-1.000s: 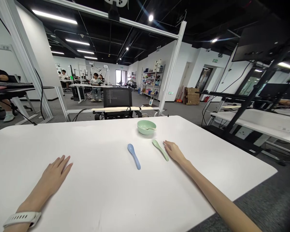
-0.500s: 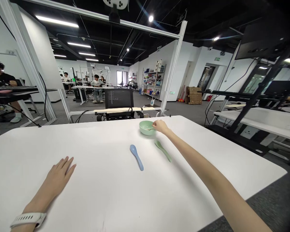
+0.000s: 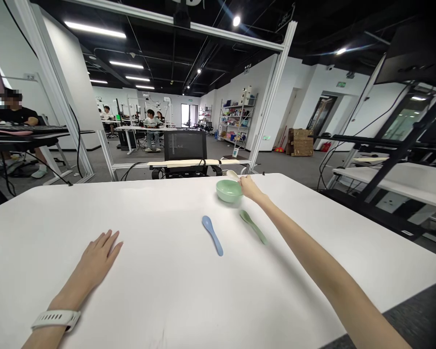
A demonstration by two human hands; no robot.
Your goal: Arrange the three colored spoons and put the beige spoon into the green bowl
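My right hand [image 3: 250, 186] reaches across the white table [image 3: 167, 286] and is closed on a pale cream spoon [image 3: 233, 174], holding it just above the right rim of a light green bowl [image 3: 228, 190]. Nearer to me lie a blue spoon [image 3: 212, 234] and a green spoon [image 3: 253, 226], side by side under my outstretched arm's left. My left hand [image 3: 99, 257] rests flat on the table at the near left, fingers stretched out, holding nothing. A white watch band [image 3: 55, 319] is on that wrist.
A black office chair [image 3: 185, 148] stands behind the table's far edge, inside a white metal frame [image 3: 272, 92]. People sit at desks far back and at the left. A dark stand [image 3: 392, 150] and another white table [image 3: 396, 182] are to the right.
My right hand left the green spoon, moved to the bowl and lifted a pale spoon out of it. The left hand stayed flat. The view shifted slightly.
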